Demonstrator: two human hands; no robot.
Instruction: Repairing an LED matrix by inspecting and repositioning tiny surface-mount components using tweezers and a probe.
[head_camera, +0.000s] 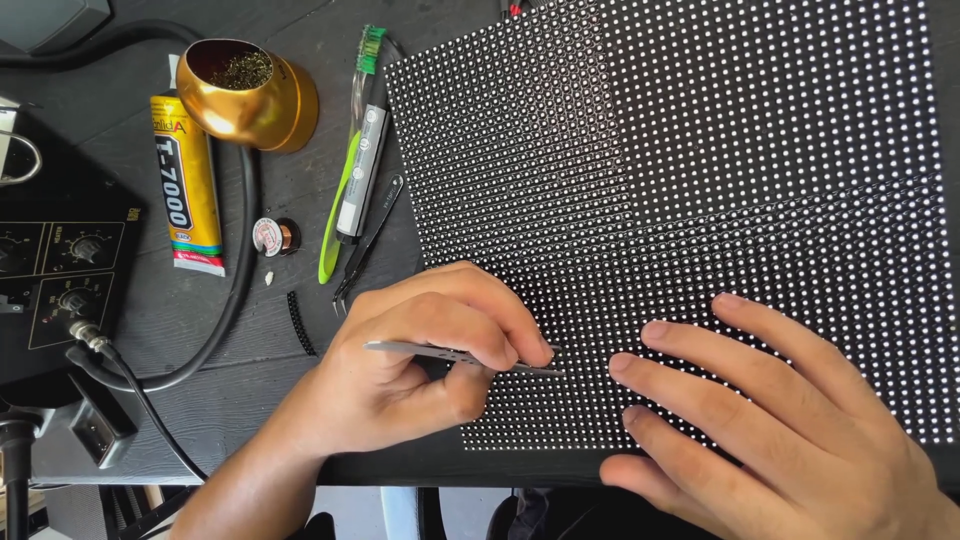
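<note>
A large black panel (740, 160) covered with rows of small lit white dots lies on the dark table. My left hand (420, 365) pinches metal tweezers (440, 353), and their tip touches the panel's lower part at about its middle. My right hand (780, 420) lies flat on the panel's lower right area, fingers spread and pointing left, holding nothing.
Left of the panel lie a second pair of tweezers (368, 245), a green toothbrush (352, 150), a yellow glue tube (188, 180), a small wire spool (275, 237) and a gold tip-cleaner pot (250, 95). A black soldering station (60, 270) with cables sits at far left.
</note>
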